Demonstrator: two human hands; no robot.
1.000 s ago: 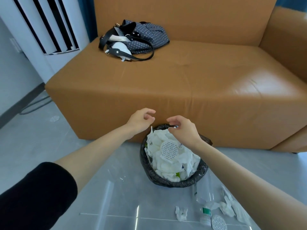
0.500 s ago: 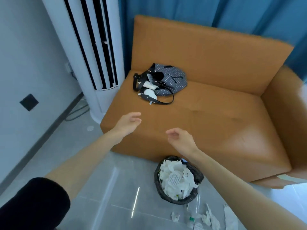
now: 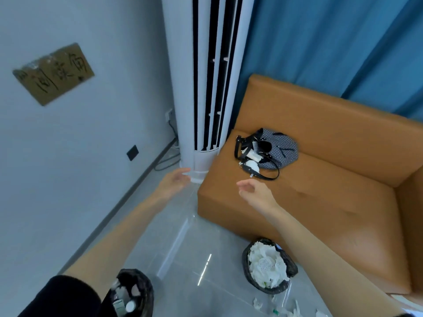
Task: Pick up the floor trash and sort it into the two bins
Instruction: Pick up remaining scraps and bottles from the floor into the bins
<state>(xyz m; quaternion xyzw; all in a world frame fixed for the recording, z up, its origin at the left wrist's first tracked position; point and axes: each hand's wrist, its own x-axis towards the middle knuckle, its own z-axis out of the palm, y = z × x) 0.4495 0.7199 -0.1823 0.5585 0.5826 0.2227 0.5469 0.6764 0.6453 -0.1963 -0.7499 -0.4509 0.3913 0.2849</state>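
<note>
Empty grip: left hand [image 3: 175, 183] and right hand [image 3: 256, 194] loosely open, raised above floor [image 3: 183, 248]. Between pickups; next, down to scraps [image 3: 274, 310] beside paper bin [image 3: 270, 266].

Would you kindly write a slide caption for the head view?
Both empty hands, left and right, raised above two lined bins, trash scraps on floor.

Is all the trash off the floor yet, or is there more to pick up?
Not yet. The black-lined bin heaped with white crumpled paper looks nearly full, and the other black-lined bin with bottles holds some items. Nothing is in hand: the left hand and right hand are both empty. White paper scraps on the grey floor beside the paper bin are left.
</note>
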